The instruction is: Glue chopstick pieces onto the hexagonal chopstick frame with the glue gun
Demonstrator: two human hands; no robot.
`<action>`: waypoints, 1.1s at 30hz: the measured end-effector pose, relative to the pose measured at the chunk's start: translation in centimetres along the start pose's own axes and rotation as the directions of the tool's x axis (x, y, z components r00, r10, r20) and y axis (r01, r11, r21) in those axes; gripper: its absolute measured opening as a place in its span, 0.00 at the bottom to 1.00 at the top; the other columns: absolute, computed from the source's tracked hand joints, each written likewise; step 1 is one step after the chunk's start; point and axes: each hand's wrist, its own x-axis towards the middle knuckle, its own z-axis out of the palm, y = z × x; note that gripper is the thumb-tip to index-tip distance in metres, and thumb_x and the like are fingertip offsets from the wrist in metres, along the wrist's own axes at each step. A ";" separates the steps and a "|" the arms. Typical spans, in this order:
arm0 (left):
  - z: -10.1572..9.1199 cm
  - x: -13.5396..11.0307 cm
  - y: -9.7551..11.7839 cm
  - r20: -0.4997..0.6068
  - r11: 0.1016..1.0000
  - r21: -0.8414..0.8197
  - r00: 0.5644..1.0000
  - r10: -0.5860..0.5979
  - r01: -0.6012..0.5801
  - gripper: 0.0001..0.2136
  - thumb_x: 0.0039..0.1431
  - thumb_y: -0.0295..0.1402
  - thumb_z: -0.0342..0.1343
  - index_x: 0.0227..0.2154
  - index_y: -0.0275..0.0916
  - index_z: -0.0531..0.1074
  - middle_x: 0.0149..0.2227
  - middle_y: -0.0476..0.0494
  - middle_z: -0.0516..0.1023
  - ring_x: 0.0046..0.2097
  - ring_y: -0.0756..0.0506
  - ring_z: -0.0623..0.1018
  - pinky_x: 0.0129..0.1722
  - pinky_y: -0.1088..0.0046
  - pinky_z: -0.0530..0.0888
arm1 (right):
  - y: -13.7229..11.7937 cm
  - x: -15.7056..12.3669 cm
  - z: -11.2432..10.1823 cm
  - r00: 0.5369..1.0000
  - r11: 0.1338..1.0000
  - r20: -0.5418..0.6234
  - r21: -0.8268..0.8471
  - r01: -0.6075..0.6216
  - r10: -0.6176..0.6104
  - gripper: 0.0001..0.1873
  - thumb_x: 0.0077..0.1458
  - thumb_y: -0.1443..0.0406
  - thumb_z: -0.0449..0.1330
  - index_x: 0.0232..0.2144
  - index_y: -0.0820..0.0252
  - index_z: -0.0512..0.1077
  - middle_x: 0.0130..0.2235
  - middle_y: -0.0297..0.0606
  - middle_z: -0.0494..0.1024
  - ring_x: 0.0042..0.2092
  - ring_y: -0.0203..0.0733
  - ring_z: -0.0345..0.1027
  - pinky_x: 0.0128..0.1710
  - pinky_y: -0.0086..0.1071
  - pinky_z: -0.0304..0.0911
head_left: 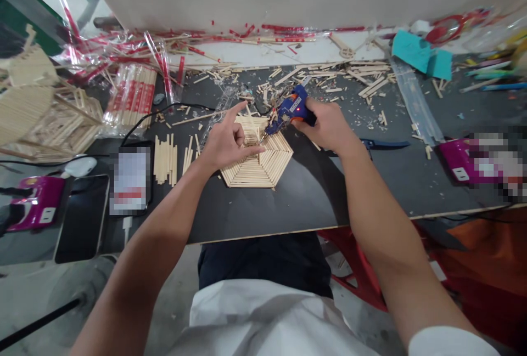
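Observation:
A hexagonal panel of glued wooden sticks (259, 161) lies flat on the dark table (288, 208). My right hand (327, 125) grips a blue hot glue gun (290, 110), its nozzle tilted down to the panel's upper middle. My left hand (226, 139) rests on the panel's left part, thumb pressing the sticks near the nozzle, index finger raised and pointing away, the other fingers curled. A black cord runs from the gun towards the left.
Cut stick bundles (165, 159) and a phone (130, 180) lie left of the panel, with a stick model (45, 120) and packs of chopsticks (132, 95) further left. Offcuts litter the back. A blue-handled knife (381, 144) and magenta devices (457, 159) sit right.

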 end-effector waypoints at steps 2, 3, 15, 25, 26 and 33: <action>0.0 0.0 0.0 0.009 1.000 -0.002 1.000 -0.009 0.009 0.50 0.47 0.56 0.70 0.67 0.37 0.58 0.21 0.57 0.73 0.22 0.50 0.69 0.26 0.73 0.66 | 0.1 0.0 0.0 1.000 1.000 -0.007 -0.005 0.001 -0.001 0.09 0.58 0.59 0.62 0.31 0.53 0.65 0.28 0.37 0.72 0.32 0.47 0.67 0.34 0.39 0.60; 0.0 0.0 0.1 0.013 1.000 -0.001 1.000 -0.015 0.015 0.50 0.47 0.56 0.70 0.67 0.37 0.58 0.21 0.58 0.73 0.23 0.50 0.70 0.26 0.73 0.66 | 0.1 0.0 0.0 1.000 1.000 -0.010 -0.006 0.003 -0.003 0.10 0.58 0.59 0.62 0.31 0.53 0.65 0.28 0.37 0.72 0.32 0.47 0.67 0.34 0.39 0.60; -0.4 0.0 0.5 0.055 1.000 0.002 0.998 -0.023 0.023 0.47 0.48 0.50 0.71 0.68 0.39 0.60 0.22 0.56 0.75 0.22 0.50 0.70 0.29 0.72 0.68 | 0.3 0.1 0.2 0.999 1.000 -0.033 0.008 -0.004 0.004 0.12 0.60 0.53 0.61 0.33 0.52 0.65 0.28 0.37 0.70 0.31 0.48 0.66 0.36 0.42 0.63; -0.1 0.2 -0.1 0.077 0.999 -0.043 0.997 -0.013 0.016 0.53 0.42 0.51 0.74 0.70 0.38 0.59 0.22 0.56 0.75 0.24 0.50 0.73 0.27 0.74 0.68 | 0.2 0.2 0.2 0.998 0.999 -0.057 -0.041 -0.016 0.014 0.09 0.61 0.55 0.59 0.36 0.52 0.66 0.29 0.39 0.71 0.34 0.50 0.67 0.38 0.43 0.63; -0.1 0.2 -0.1 0.079 0.999 -0.047 0.997 -0.014 0.018 0.54 0.42 0.51 0.74 0.70 0.38 0.59 0.22 0.56 0.75 0.24 0.50 0.73 0.27 0.74 0.68 | 0.2 0.2 0.1 0.998 0.999 -0.055 -0.040 -0.017 0.015 0.09 0.61 0.55 0.59 0.37 0.52 0.66 0.29 0.39 0.71 0.34 0.51 0.67 0.38 0.43 0.63; -0.2 0.2 0.0 0.103 0.999 -0.040 0.995 -0.007 0.011 0.53 0.42 0.51 0.74 0.70 0.40 0.59 0.23 0.55 0.76 0.25 0.50 0.73 0.29 0.73 0.70 | 0.1 0.1 0.0 0.998 0.999 -0.058 -0.049 -0.021 0.018 0.10 0.62 0.53 0.58 0.38 0.52 0.68 0.29 0.39 0.71 0.35 0.51 0.68 0.38 0.43 0.64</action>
